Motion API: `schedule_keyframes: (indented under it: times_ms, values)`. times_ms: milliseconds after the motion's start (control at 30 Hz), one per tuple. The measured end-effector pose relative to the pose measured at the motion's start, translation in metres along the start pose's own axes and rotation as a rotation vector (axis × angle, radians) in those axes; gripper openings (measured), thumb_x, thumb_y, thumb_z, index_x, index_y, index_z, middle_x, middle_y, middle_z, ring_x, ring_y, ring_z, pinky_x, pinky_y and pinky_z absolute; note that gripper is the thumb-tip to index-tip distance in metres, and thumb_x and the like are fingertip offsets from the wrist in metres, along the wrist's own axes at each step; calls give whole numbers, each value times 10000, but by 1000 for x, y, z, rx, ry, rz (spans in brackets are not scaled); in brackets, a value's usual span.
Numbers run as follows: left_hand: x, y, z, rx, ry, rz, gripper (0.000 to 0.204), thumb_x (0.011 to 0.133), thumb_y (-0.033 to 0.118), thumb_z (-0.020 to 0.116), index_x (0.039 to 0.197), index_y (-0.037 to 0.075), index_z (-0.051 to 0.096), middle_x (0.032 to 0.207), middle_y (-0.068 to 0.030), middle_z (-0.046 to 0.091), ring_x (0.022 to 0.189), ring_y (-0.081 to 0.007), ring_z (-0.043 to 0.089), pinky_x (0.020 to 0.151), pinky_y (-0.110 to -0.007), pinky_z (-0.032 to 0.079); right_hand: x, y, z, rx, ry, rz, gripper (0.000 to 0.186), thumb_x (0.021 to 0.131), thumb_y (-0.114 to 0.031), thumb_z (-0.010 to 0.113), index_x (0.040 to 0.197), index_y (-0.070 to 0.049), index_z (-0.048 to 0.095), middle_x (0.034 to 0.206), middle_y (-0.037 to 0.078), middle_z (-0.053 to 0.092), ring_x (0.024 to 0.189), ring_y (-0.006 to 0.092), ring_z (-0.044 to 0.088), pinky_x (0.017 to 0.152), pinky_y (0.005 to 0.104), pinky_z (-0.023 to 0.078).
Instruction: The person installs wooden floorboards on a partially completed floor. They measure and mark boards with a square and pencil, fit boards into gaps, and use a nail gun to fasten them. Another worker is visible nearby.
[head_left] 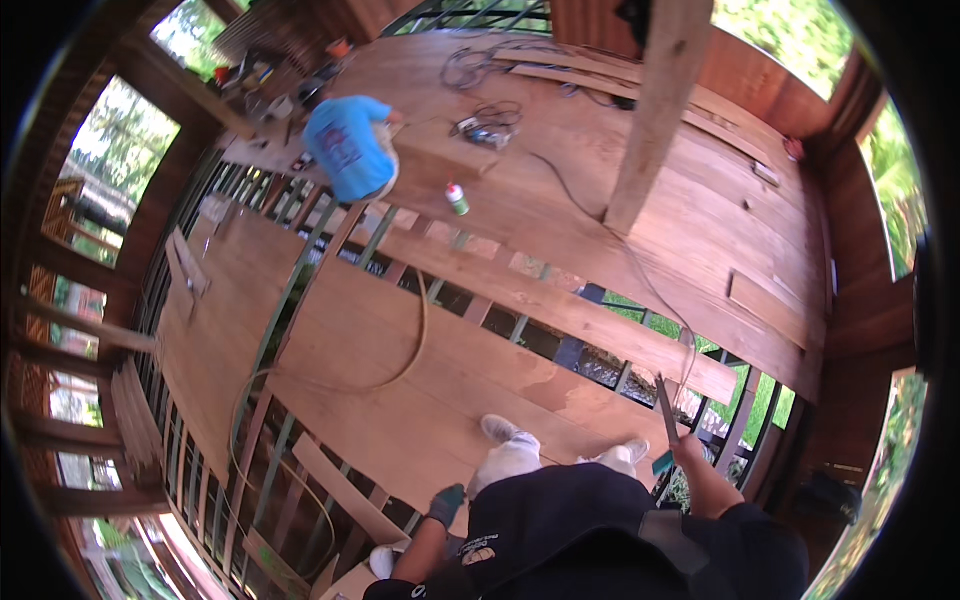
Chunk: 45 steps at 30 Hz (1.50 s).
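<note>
My left hand (446,502), in a dark green glove, hangs at the lower middle beside my leg, its fingers curled; whether it holds anything is too small to make out. My right hand (684,449), at the lower right, grips a long, narrow dark bar (668,408) that points up over the gap in the deck. My feet (500,430) stand on wide wooden boards (370,450). A hose (420,330) curves across those boards toward the left, and a thin cable (655,290) runs down the upper deck near the bar.
A person in a blue shirt (345,145) bends over at the upper left. A wooden post (650,130) rises from the upper deck. A bottle (457,199) and a power tool with coiled cable (483,132) lie there. Open joists (275,470) show gaps beside and between the boards.
</note>
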<state>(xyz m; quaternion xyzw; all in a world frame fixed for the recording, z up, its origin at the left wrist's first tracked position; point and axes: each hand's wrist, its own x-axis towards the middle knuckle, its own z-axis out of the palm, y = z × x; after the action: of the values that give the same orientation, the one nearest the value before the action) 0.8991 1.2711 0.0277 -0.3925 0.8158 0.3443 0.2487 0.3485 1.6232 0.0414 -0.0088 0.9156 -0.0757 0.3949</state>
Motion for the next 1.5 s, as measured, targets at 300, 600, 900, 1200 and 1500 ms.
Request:
schedule_keyframes:
  times_ms: [300, 600, 900, 1200, 1500]
  values:
    - [-39, -122, -113, -1404, 487, -950, 232, 904, 320, 545, 1044, 147, 612, 979, -51, 683, 795, -173, 634, 666, -357, 446, -40, -350, 60, -152, 2, -735, 272, 811, -290, 631, 949, -66, 700, 900, 204, 681, 895, 386, 655, 798, 473, 517]
    - [-10, -163, -119, -1067, 280, -614, 222, 909, 322, 563, 1036, 146, 614, 932, -59, 678, 780, -193, 634, 642, -360, 439, 21, -469, 152, -805, -151, -865, 279, 703, -225, 670, 918, -59, 732, 906, 178, 709, 893, 362, 681, 774, 450, 544]
    - [32, -286, -236, -1056, 369, -667, 164, 913, 288, 572, 960, 144, 633, 845, -27, 659, 710, -149, 612, 556, -272, 404, 76, -554, 187, -1134, -335, -690, 283, 698, -161, 623, 933, -68, 750, 1017, 164, 707, 988, 329, 676, 776, 429, 559]
    - [120, -393, -370, -1481, 440, -408, 195, 888, 237, 597, 970, 74, 664, 840, -1, 655, 677, -83, 558, 590, -242, 427, -51, -768, 167, -186, 10, -925, 261, 743, -261, 644, 863, -37, 705, 863, 205, 688, 848, 377, 660, 747, 446, 523]
    - [236, -527, -487, -1073, 185, -516, 368, 898, 383, 522, 1064, 77, 642, 917, -50, 663, 788, -186, 611, 691, -339, 453, -132, -658, 236, -118, 217, -333, 190, 774, -185, 676, 851, -11, 686, 772, 184, 682, 722, 303, 689, 648, 432, 526]
